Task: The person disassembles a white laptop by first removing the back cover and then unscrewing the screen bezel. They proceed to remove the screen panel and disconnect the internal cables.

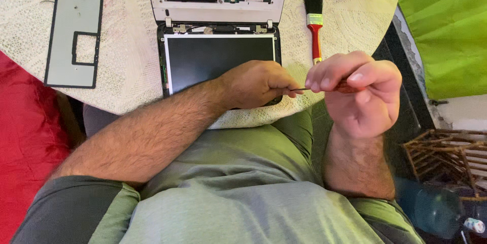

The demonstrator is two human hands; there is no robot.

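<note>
Round bench (pixel 127 71) under a cream lace cloth (pixel 350 25), its curved edge running from left to right. Left of it, a red fabric surface (pixel 25 137) fills the lower corner. Right side: a bright green cloth (pixel 446 25) hangs or lies in folds, a pale ledge just below it. Further down, a small rack of brown twigs (pixel 446 152). Dark floor (pixel 406 117) between bench and green cloth. Light is even and soft, with no hard shadows.

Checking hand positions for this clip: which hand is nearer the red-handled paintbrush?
Right. The right hand is just below the paintbrush, its knuckles nearly at the handle's end. The left hand lies further left, over the laptop screen.
</note>
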